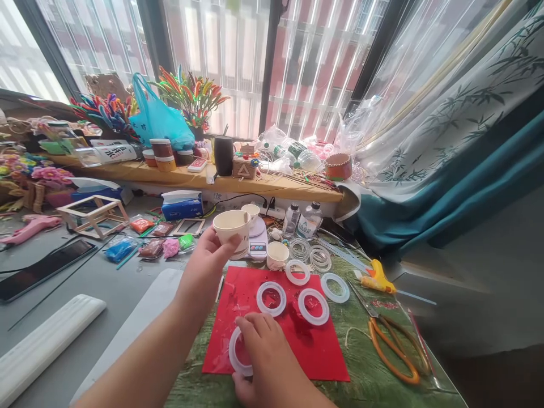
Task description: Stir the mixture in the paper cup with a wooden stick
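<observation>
My left hand (212, 258) is closed around a white paper cup (232, 229), held up in front of a small scale and slightly tilted. Low on the red sheet (221, 317), my right hand (266, 357) grips a translucent white ring mold (235, 354) between thumb and fingers, covering its right side. Two similar rings, a ring mold (260, 297) and another ring mold (302, 309), lie on the sheet with glossy liquid showing in their centers. One more ring (297, 272) rests at the sheet's top edge, and a further ring (340, 288) lies beside it.
Behind the raised cup stands a digital scale (257, 246) with a small cup (251, 211) on it. Another paper cup (277, 255) and clear bottles (309, 221) are nearby. Orange-handled scissors (393, 357) and a yellow glue gun (380, 276) lie at right, a phone (42, 269) at left.
</observation>
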